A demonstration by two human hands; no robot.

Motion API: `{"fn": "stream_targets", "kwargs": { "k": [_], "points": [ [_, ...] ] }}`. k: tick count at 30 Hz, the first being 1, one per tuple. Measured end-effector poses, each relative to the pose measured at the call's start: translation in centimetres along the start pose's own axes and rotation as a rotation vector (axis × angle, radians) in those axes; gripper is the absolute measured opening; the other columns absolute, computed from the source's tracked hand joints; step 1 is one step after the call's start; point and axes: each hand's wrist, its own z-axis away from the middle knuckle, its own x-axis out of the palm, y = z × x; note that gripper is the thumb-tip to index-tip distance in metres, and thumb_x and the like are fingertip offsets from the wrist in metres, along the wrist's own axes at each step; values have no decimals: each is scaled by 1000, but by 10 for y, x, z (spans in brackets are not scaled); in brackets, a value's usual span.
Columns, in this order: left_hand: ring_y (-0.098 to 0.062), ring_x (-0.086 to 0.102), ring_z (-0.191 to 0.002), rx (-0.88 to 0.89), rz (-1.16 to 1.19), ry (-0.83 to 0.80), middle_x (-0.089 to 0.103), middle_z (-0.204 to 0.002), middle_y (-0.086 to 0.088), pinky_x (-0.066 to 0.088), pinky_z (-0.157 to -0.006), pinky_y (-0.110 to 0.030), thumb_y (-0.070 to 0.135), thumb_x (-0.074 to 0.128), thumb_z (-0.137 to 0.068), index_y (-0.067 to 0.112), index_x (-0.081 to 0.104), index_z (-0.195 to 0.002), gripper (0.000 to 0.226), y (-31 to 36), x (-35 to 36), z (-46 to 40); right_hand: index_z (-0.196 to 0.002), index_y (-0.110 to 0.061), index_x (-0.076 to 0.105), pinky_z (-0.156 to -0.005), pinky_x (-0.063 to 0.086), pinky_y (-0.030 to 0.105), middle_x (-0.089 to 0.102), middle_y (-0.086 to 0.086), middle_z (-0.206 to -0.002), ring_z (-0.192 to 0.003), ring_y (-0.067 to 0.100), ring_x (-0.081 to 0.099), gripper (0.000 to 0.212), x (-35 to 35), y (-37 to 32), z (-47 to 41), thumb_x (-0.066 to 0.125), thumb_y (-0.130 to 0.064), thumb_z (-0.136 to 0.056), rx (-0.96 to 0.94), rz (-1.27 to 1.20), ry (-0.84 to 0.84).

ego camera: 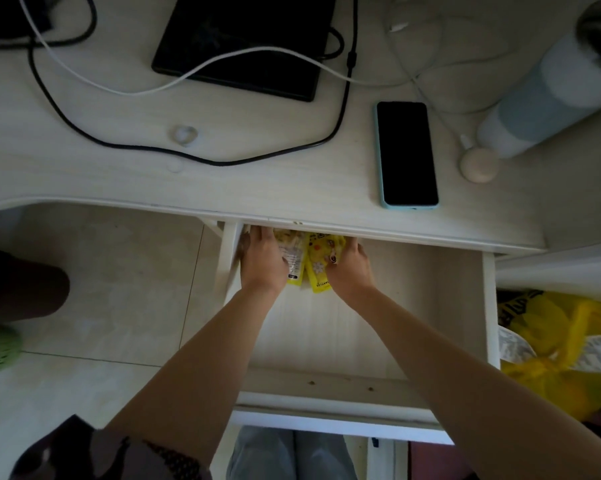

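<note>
Forearms (pixel 219 344) reach into the drawer (pixel 490 306). The left hand (pixel 262 263) and right hand (pixel 350 266) curl their fingers round yellow packets (pixel 313 268) at its eleven o'clock corner.

**Drawer (pixel 430 306) open under desk (pixel 119 168)**

Left hand (pixel 262 259) lies on yellow packets (pixel 314 268) at the drawer's back left, its fingertips hidden under the desk edge. Right hand (pixel 349 268) pinches the packets, thumb on top. Phone (pixel 407 154) lies on the desk above.
</note>
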Motion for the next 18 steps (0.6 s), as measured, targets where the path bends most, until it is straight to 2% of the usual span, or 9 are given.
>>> {"fn": "stream_targets", "kwargs": {
  "k": [4, 9, 18],
  "points": [
    [-34, 39, -129, -20, 25, -86, 42, -142, -12, 35, -105, -38, 5, 60, -82, 9, 41, -138, 59, 7, -21, 23, -138, -7, 35, -98, 41, 39, 47, 17, -132, -123, 37, 46, 54, -12, -6, 24, 51, -8, -86, -29, 56, -30],
    [-30, 50, -121, -10, 95, -79, 55, -131, -11, 42, -97, -37, 8, 60, -85, 9, 49, -131, 47, 12, -53, 60, -136, -9, 40, -101, 42, 39, 50, 13, -133, -124, 32, 47, 52, -25, -19, 64, 51, -9, -86, -114, 117, -57],
    [-19, 60, -102, -18, 297, 86, 64, -105, 0, 51, -86, -38, 10, 61, -84, 16, 58, -116, 33, -11, -127, 127, -130, -12, 47, -101, 43, 43, 54, 10, -129, -122, 30, 49, 42, -31, -78, 139, 53, -18, -89, -366, 264, -48]
  ]
}}
